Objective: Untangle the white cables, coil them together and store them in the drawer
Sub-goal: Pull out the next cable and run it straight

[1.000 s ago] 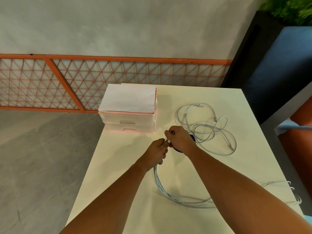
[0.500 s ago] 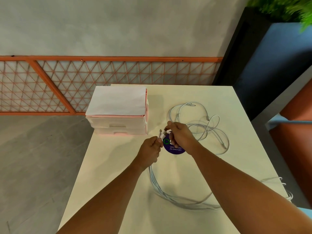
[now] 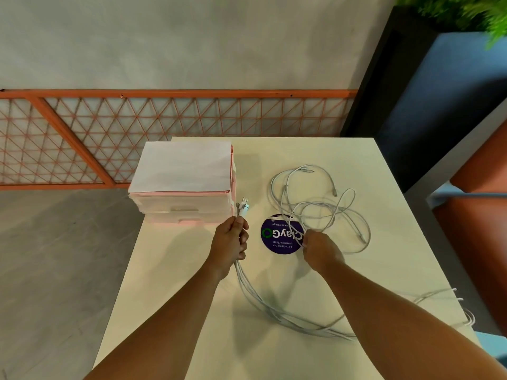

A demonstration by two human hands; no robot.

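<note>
My left hand [image 3: 231, 240] grips a bunch of white cables just below their plug ends [image 3: 243, 207], which stick up above the fist. From that hand the bunched cables [image 3: 263, 305] trail down and curve right across the cream table [image 3: 175, 270]. My right hand [image 3: 318, 246] pinches a strand of the loose white cable tangle [image 3: 323, 204], which lies in loops on the table's right half. A pink and clear drawer unit [image 3: 181, 209] stands at the table's far left, its drawers closed, with a white sheet on top.
A round purple sticker [image 3: 277, 237] lies on the table between my hands. Cable ends [image 3: 463, 308] hang over the right table edge. An orange lattice fence [image 3: 109, 138] runs behind. A dark planter and blue panel stand at the right, with orange seats below.
My hands were together at the plug ends; the right hand has let go and moved right to the loose tangle. The left hand keeps the bunched plugs.
</note>
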